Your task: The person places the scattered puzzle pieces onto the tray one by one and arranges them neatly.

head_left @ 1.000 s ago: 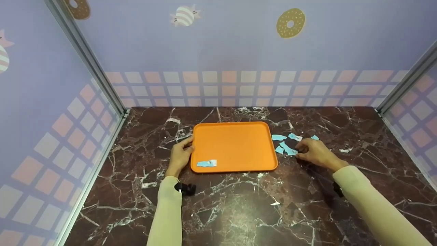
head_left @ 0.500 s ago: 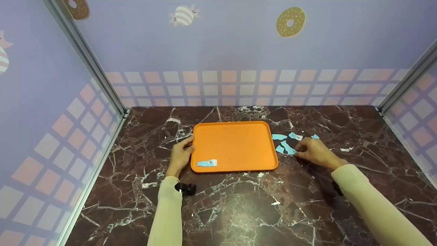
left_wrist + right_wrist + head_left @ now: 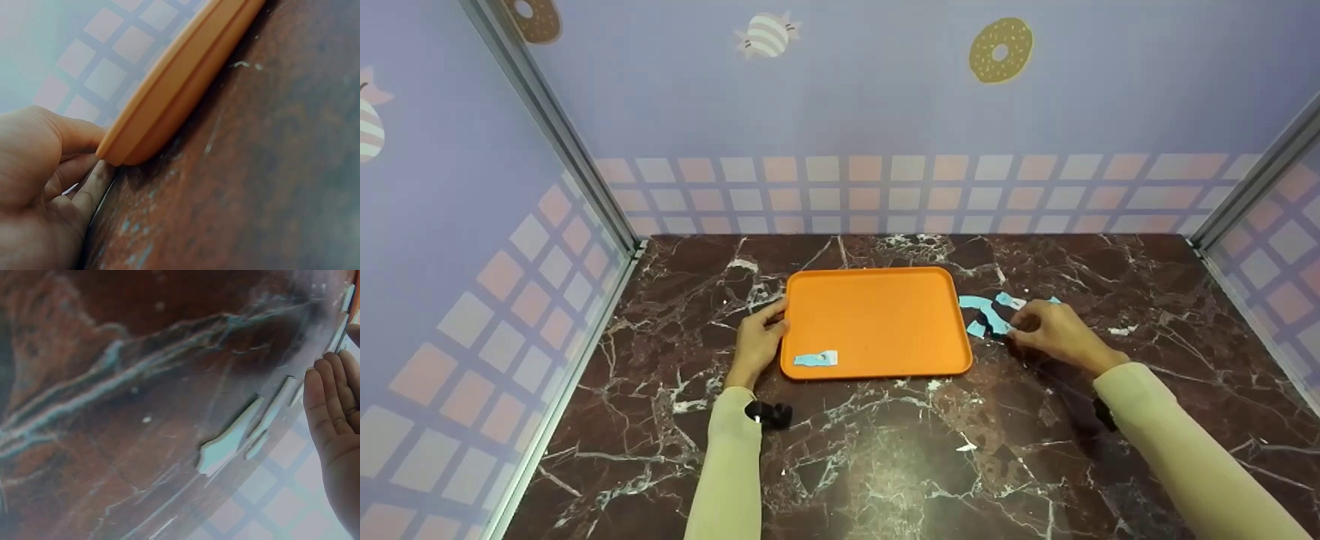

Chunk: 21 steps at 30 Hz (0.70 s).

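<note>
My left hand (image 3: 757,341) holds the left rim of the orange tray (image 3: 877,322); the left wrist view shows its fingers at the tray's rounded edge (image 3: 163,95). One flat light blue puzzle piece (image 3: 815,358) with a white end lies in the tray's near left corner. Right of the tray, my right hand (image 3: 1057,334) pinches the lower end of a curved light blue puzzle piece (image 3: 996,321) between thumb and forefinger. Its upper end meets an arc-shaped piece (image 3: 973,302) beside the tray rim. A small piece (image 3: 976,328) lies just left of the curved one.
Behind the right hand lie a blue-and-white piece (image 3: 1009,301) and another piece (image 3: 1055,300), partly hidden by the knuckles. The right wrist view shows a thick flat piece (image 3: 228,441) on the table. Patterned walls (image 3: 877,97) enclose the brown marbled tabletop (image 3: 870,450).
The curved piece has shifted slightly up, and its upper end now meets the arc-shaped piece where a gap showed before. The left hand and tray stay in place.
</note>
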### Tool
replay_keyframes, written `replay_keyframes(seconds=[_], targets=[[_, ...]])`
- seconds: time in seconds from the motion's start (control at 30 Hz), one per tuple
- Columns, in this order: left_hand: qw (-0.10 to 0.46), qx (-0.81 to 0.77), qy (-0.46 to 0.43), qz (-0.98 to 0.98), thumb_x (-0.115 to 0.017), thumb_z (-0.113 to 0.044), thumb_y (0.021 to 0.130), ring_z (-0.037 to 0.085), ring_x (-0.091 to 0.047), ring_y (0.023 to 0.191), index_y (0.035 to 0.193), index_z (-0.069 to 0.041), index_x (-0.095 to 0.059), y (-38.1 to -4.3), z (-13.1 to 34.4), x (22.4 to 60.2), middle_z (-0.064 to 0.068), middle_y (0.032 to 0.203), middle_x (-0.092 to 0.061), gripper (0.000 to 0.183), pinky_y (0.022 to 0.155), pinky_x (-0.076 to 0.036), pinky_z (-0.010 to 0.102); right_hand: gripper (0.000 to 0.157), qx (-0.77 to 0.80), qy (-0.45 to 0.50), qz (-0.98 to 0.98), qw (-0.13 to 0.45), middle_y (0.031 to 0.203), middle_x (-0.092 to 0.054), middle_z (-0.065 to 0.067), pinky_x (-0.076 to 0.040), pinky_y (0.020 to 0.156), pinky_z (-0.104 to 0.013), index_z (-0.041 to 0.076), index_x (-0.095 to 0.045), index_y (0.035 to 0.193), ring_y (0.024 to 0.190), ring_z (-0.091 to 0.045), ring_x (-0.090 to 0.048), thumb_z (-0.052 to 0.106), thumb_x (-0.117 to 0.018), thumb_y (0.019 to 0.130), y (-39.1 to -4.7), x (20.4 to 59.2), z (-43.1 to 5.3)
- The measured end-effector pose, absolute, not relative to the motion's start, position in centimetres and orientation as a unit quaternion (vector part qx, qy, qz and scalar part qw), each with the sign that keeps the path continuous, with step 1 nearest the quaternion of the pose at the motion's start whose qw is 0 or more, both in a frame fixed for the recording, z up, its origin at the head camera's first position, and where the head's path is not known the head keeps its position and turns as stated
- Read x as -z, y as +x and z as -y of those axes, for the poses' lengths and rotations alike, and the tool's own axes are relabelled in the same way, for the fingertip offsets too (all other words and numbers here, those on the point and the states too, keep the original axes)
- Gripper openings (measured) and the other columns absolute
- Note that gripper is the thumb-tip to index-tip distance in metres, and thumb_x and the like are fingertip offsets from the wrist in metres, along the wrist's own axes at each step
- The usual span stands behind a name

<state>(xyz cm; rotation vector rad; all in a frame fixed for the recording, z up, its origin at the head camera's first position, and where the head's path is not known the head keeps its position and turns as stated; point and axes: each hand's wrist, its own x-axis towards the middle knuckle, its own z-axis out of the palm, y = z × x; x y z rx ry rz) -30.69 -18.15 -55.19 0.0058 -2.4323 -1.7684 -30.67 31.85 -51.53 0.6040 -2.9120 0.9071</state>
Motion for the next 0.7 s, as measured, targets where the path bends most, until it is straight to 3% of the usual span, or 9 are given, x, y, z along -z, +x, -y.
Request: replay_keyframes(seconds=[0.5,0.7], targets=[[0.059,0.581,0.006,0.812,-0.065,0.002,0.103,0.035,-0.068,0.119,0.145,-0.002,-0.065,-30.7,18.3,55.3,0.022,0.131,-0.069,0.042,0.098,-0.058,0.042,0.015,-0.320,0.241,0.915,0.036,0.091,-0.073,-0.007,-0.059,0.071,-0.029,0.001,-0.077,0.098,0.080,-0.021,-0.070,0.006,-0.086,0.088,-30.7,49.7,-28.1],[0.053,0.585,0.001,0.809,-0.064,0.002,0.104,0.035,-0.068,0.119,0.147,-0.002,-0.063,-30.6,18.2,55.2,0.022,0.133,-0.068,0.043,0.098,-0.058,0.042,0.014,-0.323,0.281,0.903,0.038,0.092,-0.071,-0.006,-0.061,0.073,-0.034,0.001,-0.077,0.097,0.081,-0.024,-0.070,0.002,-0.086,0.087,-30.9,49.2,-26.2]])
